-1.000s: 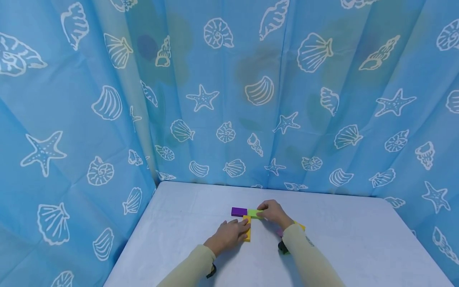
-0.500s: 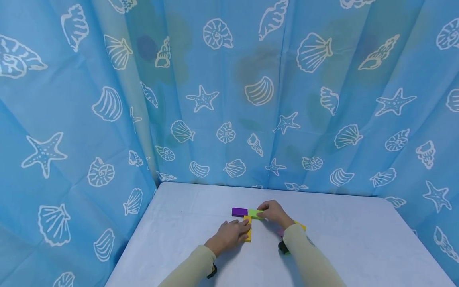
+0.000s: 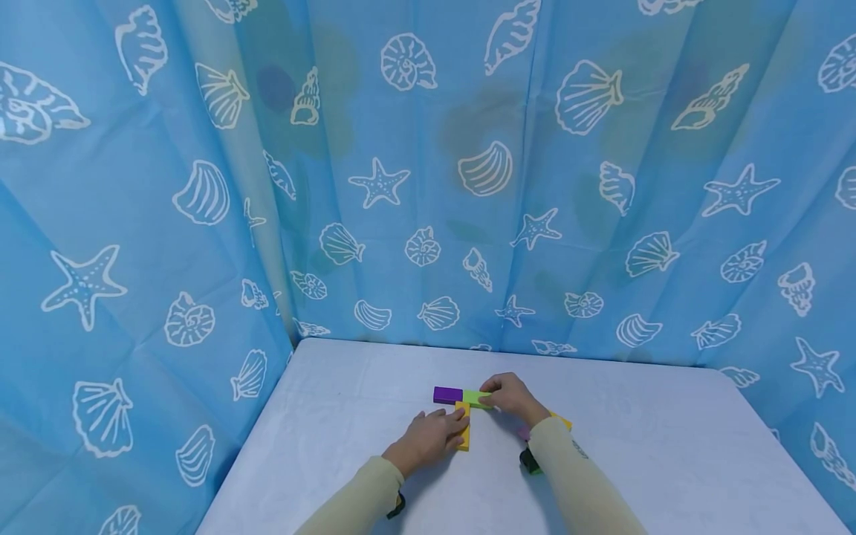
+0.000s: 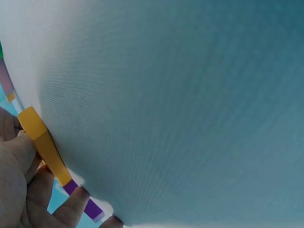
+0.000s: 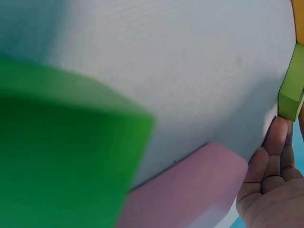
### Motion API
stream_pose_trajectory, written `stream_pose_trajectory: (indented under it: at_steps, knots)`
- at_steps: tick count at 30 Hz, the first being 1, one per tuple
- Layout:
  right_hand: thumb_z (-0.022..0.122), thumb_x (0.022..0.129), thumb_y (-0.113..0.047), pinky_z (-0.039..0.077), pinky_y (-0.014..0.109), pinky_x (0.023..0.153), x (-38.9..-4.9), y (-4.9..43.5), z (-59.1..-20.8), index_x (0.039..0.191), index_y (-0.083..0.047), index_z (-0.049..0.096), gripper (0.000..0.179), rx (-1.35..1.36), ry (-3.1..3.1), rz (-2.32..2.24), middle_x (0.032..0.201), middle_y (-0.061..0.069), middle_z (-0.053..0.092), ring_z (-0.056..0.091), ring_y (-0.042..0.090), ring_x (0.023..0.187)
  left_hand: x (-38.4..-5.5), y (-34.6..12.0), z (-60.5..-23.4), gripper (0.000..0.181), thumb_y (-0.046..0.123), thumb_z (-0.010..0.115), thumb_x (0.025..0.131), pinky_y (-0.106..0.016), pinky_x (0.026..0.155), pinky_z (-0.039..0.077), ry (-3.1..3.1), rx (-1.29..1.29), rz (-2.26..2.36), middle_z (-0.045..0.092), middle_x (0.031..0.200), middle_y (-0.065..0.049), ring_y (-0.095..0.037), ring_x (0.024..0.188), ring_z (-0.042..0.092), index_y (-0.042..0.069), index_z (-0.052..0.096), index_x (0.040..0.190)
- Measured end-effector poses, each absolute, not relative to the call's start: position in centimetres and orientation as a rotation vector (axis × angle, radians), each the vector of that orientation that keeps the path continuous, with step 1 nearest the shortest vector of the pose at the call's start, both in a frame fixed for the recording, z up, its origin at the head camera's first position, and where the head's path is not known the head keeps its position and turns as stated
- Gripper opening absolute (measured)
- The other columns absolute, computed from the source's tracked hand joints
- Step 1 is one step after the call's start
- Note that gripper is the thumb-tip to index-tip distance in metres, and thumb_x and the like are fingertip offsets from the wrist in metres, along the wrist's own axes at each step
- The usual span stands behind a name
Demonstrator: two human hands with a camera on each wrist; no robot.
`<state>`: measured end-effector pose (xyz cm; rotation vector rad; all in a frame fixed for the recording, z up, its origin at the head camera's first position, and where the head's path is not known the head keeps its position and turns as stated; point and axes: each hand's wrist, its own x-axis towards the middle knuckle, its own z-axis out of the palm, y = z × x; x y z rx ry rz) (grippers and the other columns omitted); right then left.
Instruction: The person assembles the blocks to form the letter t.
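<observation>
On the white table three blocks meet in a T shape: a purple block (image 3: 447,395) and a light green block (image 3: 472,399) end to end, with a yellow block (image 3: 464,446) running from their joint toward the person. My left hand (image 3: 426,440) holds the yellow block from its left side; in the left wrist view the thumb lies against this yellow block (image 4: 50,154). At the light green block's right end, my right hand (image 3: 511,396) pinches it. The right wrist view shows fingertips at the end of that light green block (image 5: 290,88).
Under the right forearm lie more blocks, partly hidden: a second yellow block (image 3: 562,421), a pink block (image 5: 190,185) and a darker green block (image 5: 61,156). A blue shell-print curtain (image 3: 428,200) hangs behind the white table (image 3: 348,416) and along its left side.
</observation>
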<state>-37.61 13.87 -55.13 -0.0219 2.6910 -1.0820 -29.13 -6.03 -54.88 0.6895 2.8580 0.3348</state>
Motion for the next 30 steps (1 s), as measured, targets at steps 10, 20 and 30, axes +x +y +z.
stream_pose_trajectory:
  at_steps: [10, 20, 30]
  knots:
    - [0.075, 0.087, -0.018, 0.051, 0.029, 0.070, -37.88, 13.71, -55.12, 0.103, -0.009, 0.074, 0.018, -0.044, 2.686, -1.085, 0.102, 0.005, 0.068, 0.056, 0.019, 0.082, -29.25, -6.17, -55.00, 0.047, 0.038, 0.058, 0.099, -0.060, 0.108, 0.042, 2.863, 0.683, 0.351, 0.045, 0.153, 0.012, -0.027, 0.136, 0.050, 0.031, 0.051, 0.145]
    - [0.074, 0.087, -0.017, 0.054, 0.037, 0.082, -38.09, 13.61, -55.63, 0.108, -0.011, 0.075, 0.021, -0.073, 2.687, -1.073, 0.105, 0.006, 0.069, 0.058, 0.020, 0.089, -29.03, -5.81, -55.21, 0.047, 0.039, 0.058, 0.099, -0.060, 0.109, 0.040, 2.844, 0.674, 0.359, 0.044, 0.154, 0.013, -0.027, 0.137, 0.049, 0.031, 0.050, 0.145]
    - [0.072, 0.090, -0.017, 0.053, 0.038, 0.084, -38.02, 13.18, -55.08, 0.108, -0.012, 0.076, 0.020, -0.047, 2.662, -1.082, 0.109, 0.006, 0.070, 0.058, 0.021, 0.091, -28.99, -5.97, -54.69, 0.047, 0.038, 0.058, 0.099, -0.061, 0.109, 0.039, 2.853, 0.668, 0.357, 0.044, 0.154, 0.011, -0.028, 0.137, 0.049, 0.029, 0.050, 0.145]
